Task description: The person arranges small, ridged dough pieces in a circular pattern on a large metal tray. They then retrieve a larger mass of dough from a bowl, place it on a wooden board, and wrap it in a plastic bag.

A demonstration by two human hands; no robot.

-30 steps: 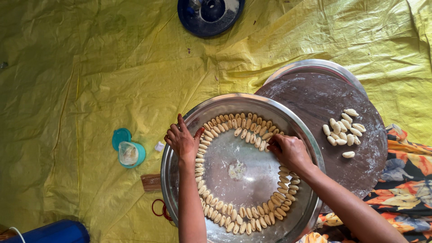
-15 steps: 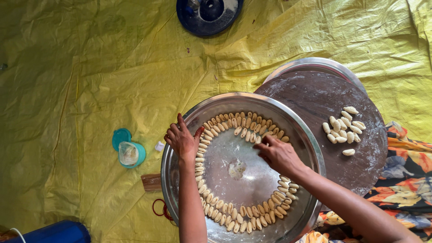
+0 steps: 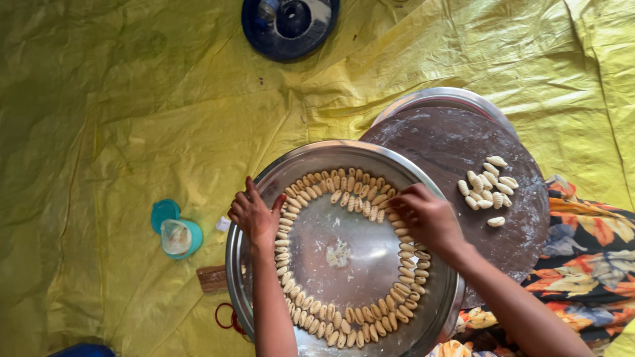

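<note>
Bright, warm daylight is flooding the scene, looking diffuse w/ no hard shadows; the yellow sheet [image 3: 132, 112] is casting a yellow tint over everything. The steel tray [image 3: 344, 254] is throwing soft glare at its centre & along the rim, washing out detail there. Faint shadows are sitting under the left hand [image 3: 254, 215] & right hand [image 3: 426, 215]. Focus is holding sharp mid-frame; dough pieces [image 3: 344, 192] are reading crisp. Edges are bending slightly, wide-angle style, and the dark blue lid [image 3: 289, 26] up top is looking a bit soft. No motion blur showing.
</note>
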